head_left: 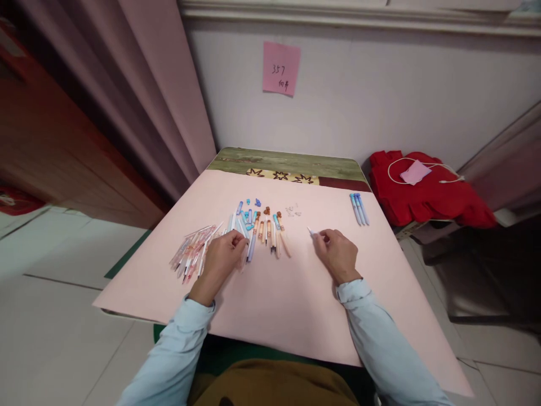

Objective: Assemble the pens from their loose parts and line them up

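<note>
Pen assembly, apparently: your right hand [337, 254] pinched a slim pen part [311, 231]; your left hand's [223, 252] hold was indiscernible. The next move seemingly called for careful alignment.

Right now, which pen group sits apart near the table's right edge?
The blue pens, lying side by side beyond the right hand. The pinkish pile and the mixed blue-and-orange parts all lie left of that hand.

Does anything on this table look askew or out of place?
Mildly: the pink sheet stops short of the far edge of the table, leaving its pattern showing. Pen parts lie jumbled, unlike the pens aligned at right.
</note>
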`<control>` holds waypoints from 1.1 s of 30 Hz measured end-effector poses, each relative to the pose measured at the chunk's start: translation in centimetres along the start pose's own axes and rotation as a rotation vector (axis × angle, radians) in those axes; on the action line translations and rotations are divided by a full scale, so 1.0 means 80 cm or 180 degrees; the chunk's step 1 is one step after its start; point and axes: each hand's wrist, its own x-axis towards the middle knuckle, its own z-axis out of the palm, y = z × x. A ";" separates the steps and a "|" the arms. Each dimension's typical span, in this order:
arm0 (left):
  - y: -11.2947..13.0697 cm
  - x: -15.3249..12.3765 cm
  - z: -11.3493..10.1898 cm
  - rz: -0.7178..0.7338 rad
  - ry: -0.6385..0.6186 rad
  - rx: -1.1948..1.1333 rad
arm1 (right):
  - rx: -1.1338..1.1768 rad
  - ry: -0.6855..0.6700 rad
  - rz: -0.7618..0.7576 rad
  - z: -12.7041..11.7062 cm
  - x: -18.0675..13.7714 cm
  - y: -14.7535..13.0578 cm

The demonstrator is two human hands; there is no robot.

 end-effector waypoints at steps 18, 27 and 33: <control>0.025 0.102 0.027 -0.0002 0.1702 -0.2234 | 0.0997 0.1080 0.0777 -0.035 0.004 0.004; 0.007 0.096 0.043 0.0434 0.1560 -0.2462 | 0.0947 0.0777 0.0411 -0.013 -0.016 -0.028; 0.003 0.091 0.048 0.0115 0.1165 -0.3045 | 0.0534 0.0349 0.0005 -0.007 0.008 -0.068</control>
